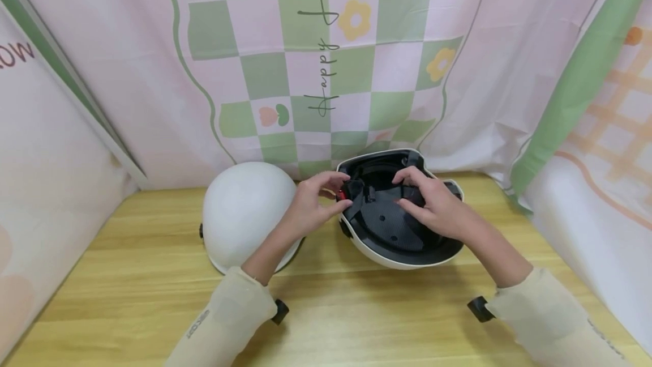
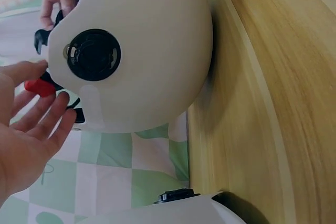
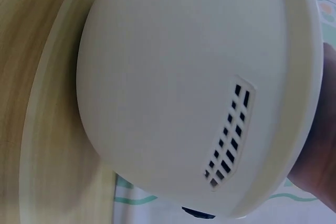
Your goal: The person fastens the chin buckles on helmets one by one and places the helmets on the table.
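An upturned white helmet (image 1: 392,256) with a black lining shows its inside in the head view. At its left rim my left hand (image 1: 318,200) has thumb and fingers spread around a red buckle piece (image 1: 342,192) and black strap. The left wrist view shows this hand (image 2: 26,124) beside the red piece (image 2: 39,87), with no clear grip on it. My right hand (image 1: 433,200) reaches over the right side of the opening, thumb and index finger apart near dark straps (image 1: 410,192). In the right wrist view, the helmet shell (image 3: 178,77) hides most of that hand (image 3: 320,135).
A second white helmet (image 1: 244,214) stands dome up on the wooden table (image 1: 356,321), left of the upturned one and partly behind my left forearm. A patterned curtain (image 1: 305,72) hangs behind the table, with more cloth at both sides.
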Motion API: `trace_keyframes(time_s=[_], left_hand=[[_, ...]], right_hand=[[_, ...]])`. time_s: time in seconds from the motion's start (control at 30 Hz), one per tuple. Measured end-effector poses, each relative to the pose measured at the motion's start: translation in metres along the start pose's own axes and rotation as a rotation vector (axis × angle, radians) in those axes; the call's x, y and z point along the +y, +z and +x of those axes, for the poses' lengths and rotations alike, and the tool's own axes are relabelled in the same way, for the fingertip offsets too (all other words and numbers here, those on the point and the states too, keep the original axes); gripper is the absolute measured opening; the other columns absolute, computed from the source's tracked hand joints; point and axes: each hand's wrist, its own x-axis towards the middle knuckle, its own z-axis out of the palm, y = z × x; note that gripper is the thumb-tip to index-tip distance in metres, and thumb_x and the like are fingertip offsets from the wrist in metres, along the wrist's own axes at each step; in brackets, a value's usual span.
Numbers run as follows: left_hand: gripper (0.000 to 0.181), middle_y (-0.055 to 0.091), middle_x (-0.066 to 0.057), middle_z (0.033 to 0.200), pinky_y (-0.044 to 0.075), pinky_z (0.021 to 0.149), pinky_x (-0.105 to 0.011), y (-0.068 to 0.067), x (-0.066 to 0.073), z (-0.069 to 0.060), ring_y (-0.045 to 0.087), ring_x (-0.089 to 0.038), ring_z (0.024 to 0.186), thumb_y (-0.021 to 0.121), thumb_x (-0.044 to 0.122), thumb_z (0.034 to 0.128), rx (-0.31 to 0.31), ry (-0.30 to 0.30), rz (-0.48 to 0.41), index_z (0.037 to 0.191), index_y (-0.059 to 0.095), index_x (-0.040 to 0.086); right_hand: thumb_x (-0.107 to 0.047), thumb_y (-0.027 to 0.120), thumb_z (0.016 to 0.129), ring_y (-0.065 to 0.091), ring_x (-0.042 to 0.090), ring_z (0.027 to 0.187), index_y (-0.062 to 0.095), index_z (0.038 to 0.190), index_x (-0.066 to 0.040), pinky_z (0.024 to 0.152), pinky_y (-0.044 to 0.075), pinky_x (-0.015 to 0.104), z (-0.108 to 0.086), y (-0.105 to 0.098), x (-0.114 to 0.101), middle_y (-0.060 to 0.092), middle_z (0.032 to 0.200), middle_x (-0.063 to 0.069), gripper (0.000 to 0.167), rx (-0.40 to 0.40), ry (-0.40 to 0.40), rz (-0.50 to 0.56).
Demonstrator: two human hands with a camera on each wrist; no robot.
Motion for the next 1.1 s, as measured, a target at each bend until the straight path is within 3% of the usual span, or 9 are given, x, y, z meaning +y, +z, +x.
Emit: trace_keyframes(time_s=[0.13,0.27,0.5,0.77,0.9,1.1], left_hand=[[0.029,0.073,-0.015,0.102,0.061,0.084,-0.043,0.001,-0.001,0.001,0.070,-0.028,0.092,0.084,0.002,0.0853,0.051,0.033,0.025,0.111,0.070,-0.002],[0.025,0.073,-0.012,0.098,0.060,0.080,-0.036,0.001,-0.001,0.003,0.069,-0.027,0.089,0.084,0.002,0.0839,0.092,0.105,0.064,0.107,0.075,-0.001],[0.025,0.070,-0.012,0.103,0.059,0.082,-0.037,0.003,0.001,0.008,0.068,-0.024,0.091,0.079,0.009,0.0927,0.128,0.143,0.035,0.115,0.076,-0.003],[0.022,0.069,-0.016,0.112,0.057,0.084,-0.029,0.008,-0.001,0.014,0.066,-0.025,0.097,0.070,0.008,0.0990,0.144,0.158,-0.007,0.117,0.072,-0.004],[0.023,0.072,-0.016,0.111,0.057,0.083,-0.028,0.009,0.000,0.018,0.068,-0.026,0.094,0.068,0.009,0.1009,0.111,0.127,-0.037,0.120,0.070,-0.003],[0.028,0.072,-0.017,0.117,0.055,0.096,-0.032,0.010,-0.001,0.024,0.068,-0.026,0.109,0.060,0.011,0.1061,0.056,0.043,-0.038,0.128,0.066,-0.004]], right_hand=[[0.009,0.073,0.091,0.067,0.025,0.103,0.058,0.117,0.001,0.089,0.054,0.031,0.000,0.003,0.001,0.068,0.112,0.013,0.031,0.068,-0.030,0.018],[0.010,0.078,0.085,0.061,0.013,0.094,0.066,0.111,-0.001,0.083,0.045,0.014,0.000,0.004,0.001,0.068,0.108,0.007,0.031,0.152,-0.056,0.039],[0.018,0.080,0.077,0.056,0.010,0.090,0.075,0.107,-0.002,0.077,0.047,0.018,0.001,0.000,-0.002,0.067,0.101,0.004,0.036,0.297,-0.042,0.177],[0.013,0.078,0.083,0.055,0.009,0.073,0.073,0.105,0.004,0.063,0.046,0.016,-0.001,-0.005,-0.007,0.066,0.090,-0.012,0.024,0.371,0.137,0.290],[0.010,0.077,0.086,0.058,0.007,0.072,0.071,0.105,0.008,0.062,0.046,0.016,-0.001,-0.006,-0.009,0.069,0.092,-0.015,0.020,0.391,0.205,0.337],[0.009,0.071,0.092,0.066,0.005,0.082,0.070,0.105,0.011,0.069,0.052,0.015,-0.001,-0.005,-0.009,0.074,0.107,-0.009,0.013,0.357,0.210,0.431]])
